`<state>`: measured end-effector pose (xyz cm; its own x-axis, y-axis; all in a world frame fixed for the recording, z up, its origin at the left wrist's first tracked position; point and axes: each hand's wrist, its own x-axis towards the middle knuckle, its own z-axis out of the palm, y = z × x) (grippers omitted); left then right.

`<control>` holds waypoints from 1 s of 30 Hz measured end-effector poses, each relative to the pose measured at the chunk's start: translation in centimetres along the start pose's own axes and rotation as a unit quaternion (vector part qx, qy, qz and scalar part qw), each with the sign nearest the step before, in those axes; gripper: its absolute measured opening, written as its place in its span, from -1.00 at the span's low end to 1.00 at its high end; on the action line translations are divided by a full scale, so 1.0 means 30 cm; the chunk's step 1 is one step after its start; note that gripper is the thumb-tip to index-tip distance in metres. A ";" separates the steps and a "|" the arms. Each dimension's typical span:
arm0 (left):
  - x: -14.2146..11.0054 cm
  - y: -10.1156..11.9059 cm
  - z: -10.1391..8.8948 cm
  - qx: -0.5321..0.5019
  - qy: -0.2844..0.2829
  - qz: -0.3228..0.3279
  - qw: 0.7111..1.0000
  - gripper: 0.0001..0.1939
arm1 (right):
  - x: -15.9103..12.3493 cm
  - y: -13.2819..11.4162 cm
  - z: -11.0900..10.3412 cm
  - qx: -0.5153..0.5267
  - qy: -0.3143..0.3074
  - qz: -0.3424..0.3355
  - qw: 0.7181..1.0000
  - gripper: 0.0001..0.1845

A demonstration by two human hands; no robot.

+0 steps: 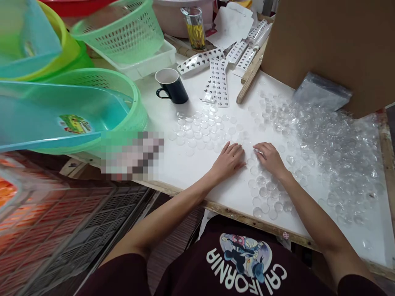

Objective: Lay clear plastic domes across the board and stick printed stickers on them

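Both my hands rest on a white tabletop (173, 164) among several clear glass discs. My left hand (228, 159) lies flat, fingers stretched out toward a spread of flat-laid discs (200, 129). My right hand (269, 157) is palm down with fingers curled slightly over discs at its fingertips; whether it grips one is unclear. A big loose heap of clear discs (333, 148) lies to the right. More discs (267, 197) lie under my right wrist.
A black mug (171, 85) stands behind the discs. Strips of printed stickers (219, 78), a wooden stick (250, 76), a glass (194, 28), a plastic bag (321, 92) and a cardboard sheet (333, 45) lie beyond. Green baskets (123, 28) and blue tubs (55, 115) crowd the left.
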<state>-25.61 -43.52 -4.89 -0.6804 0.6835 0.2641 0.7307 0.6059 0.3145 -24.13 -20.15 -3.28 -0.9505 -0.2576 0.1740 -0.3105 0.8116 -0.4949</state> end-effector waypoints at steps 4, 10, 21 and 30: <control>0.006 -0.013 -0.014 -0.003 0.023 -0.030 0.999 -0.76 | -0.008 -0.023 -0.009 0.055 0.016 0.033 0.998 -0.69; 0.012 -0.034 -0.024 -0.002 0.029 -0.086 0.996 -0.78 | 0.086 -0.043 0.023 0.071 0.040 0.039 0.996 -0.68; 0.024 -0.072 -0.037 -0.015 0.058 -0.123 0.991 -0.68 | 0.278 -0.027 0.070 -0.040 0.011 0.037 0.998 -0.70; 0.232 -0.142 -0.055 0.007 0.001 -0.082 0.997 -0.60 | 0.223 -0.004 0.040 -0.015 0.089 0.088 0.992 -0.59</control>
<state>-33.57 -42.03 -2.88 -0.7915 0.5732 0.2121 0.6096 0.7151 0.3419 -30.45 -22.60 -3.08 -0.9716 -0.0152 0.2362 -0.1362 0.8521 -0.5054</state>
